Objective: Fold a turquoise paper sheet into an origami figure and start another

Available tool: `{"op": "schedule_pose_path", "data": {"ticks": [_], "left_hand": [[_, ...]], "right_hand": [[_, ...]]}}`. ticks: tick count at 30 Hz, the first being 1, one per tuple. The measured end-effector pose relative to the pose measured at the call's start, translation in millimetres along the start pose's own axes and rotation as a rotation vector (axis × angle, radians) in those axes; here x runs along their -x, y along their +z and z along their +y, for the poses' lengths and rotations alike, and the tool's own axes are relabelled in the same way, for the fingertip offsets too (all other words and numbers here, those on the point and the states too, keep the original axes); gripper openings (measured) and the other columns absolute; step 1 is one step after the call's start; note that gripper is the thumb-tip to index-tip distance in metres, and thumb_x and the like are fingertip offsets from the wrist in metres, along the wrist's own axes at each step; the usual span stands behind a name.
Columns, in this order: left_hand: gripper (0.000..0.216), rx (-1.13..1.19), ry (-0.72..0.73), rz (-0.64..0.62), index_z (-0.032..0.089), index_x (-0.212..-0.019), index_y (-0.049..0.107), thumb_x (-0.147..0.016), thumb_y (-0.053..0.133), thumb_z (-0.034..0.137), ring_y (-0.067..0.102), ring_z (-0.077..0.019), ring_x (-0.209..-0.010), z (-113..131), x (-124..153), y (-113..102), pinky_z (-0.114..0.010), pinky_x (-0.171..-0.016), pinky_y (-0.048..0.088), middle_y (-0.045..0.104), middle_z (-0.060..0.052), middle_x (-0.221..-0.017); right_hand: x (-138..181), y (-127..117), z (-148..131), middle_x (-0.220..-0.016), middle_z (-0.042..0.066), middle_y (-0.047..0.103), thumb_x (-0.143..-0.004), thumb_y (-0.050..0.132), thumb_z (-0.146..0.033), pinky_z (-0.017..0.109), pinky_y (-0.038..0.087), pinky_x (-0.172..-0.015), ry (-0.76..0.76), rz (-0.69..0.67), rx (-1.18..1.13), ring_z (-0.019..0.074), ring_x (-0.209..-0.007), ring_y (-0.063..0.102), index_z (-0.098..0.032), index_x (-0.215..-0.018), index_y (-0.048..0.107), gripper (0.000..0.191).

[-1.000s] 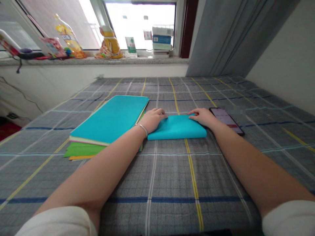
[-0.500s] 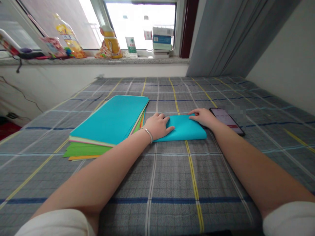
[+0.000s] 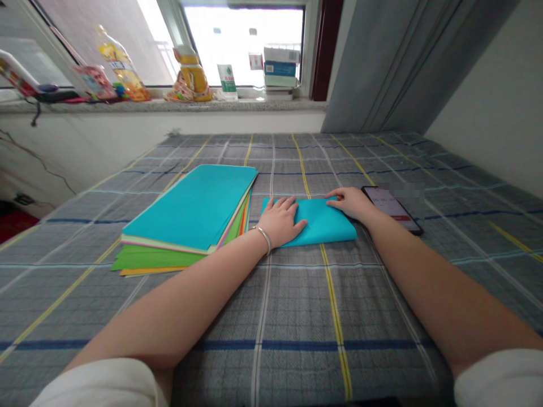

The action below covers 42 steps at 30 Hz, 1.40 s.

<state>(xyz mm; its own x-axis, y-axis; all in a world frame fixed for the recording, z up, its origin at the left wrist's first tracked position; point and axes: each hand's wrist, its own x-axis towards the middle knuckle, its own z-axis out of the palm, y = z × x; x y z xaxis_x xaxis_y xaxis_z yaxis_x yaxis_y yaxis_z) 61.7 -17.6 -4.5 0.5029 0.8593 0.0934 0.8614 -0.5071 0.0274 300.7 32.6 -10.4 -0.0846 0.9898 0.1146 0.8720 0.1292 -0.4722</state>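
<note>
The writing on the phone [image 3: 392,210] could not be read. Right of the paper stack [image 3: 190,206], a plain bright-blue sheet [image 3: 324,224] was folded over, pressed by the flattened left hand [image 3: 281,221]; its far edge was touched by the right hand [image 3: 348,202], whether pinched or not could not be told.

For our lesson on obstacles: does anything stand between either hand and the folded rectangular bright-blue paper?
Nothing visible does: the left hand lies spread on the folded rectangular bright-blue paper, and the right hand touches its far right corner.
</note>
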Motion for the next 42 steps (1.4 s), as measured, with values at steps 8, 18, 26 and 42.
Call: {"op": "schedule_pose_path", "data": {"ticks": [8, 18, 26, 42], "left_hand": [[0.061, 0.07, 0.018, -0.047, 0.02, -0.147, 0.04, -0.101, 0.022, 0.054, 0.03, -0.0348, -0.144, -1.8, -3.4, 1.0, -0.058, -0.115, 0.024, 0.035, -0.012, -0.157], [0.061, 0.032, -0.034, 0.032, 0.016, -0.145, 0.043, -0.098, 0.033, 0.055, 0.034, -0.0336, -0.141, 3.9, 0.8, 2.4, -0.062, -0.112, 0.028, 0.039, -0.013, -0.154], [0.061, 0.02, -0.07, 0.076, 0.016, -0.143, 0.046, -0.096, 0.039, 0.054, 0.039, -0.0343, -0.136, 0.1, 0.0, 4.5, -0.054, -0.114, 0.03, 0.049, -0.012, -0.145], [0.072, 0.142, 0.154, -0.066, 0.02, -0.149, 0.037, -0.094, 0.035, 0.066, 0.022, -0.0321, -0.148, 1.8, -0.9, 5.9, -0.058, -0.119, 0.014, 0.03, -0.007, -0.16]], "right_hand": [[-1.3, 0.9, 1.8, -0.078, 0.004, 0.068, -0.079, 0.069, -0.03, 0.029, 0.042, -0.064, -0.005, 0.003, -0.001, 0.0172, -0.071, 0.058, -0.019, -0.102, 0.077, 0.026], [-1.1, 2.3, 0.9, -0.078, 0.004, 0.066, -0.079, 0.068, -0.028, 0.029, 0.041, -0.064, 0.007, 0.023, -0.017, 0.0173, -0.072, 0.057, -0.02, -0.099, 0.076, 0.023], [1.1, 3.1, -0.7, -0.078, 0.003, 0.066, -0.08, 0.068, -0.028, 0.029, 0.04, -0.063, -0.007, 0.04, -0.017, 0.0169, -0.071, 0.057, -0.021, -0.097, 0.076, 0.021], [0.8, 2.5, -0.4, -0.08, 0.005, 0.068, -0.08, 0.066, -0.03, 0.03, 0.043, -0.066, -0.011, 0.034, 0.002, 0.0185, -0.074, 0.059, -0.02, -0.1, 0.076, 0.024]]}}
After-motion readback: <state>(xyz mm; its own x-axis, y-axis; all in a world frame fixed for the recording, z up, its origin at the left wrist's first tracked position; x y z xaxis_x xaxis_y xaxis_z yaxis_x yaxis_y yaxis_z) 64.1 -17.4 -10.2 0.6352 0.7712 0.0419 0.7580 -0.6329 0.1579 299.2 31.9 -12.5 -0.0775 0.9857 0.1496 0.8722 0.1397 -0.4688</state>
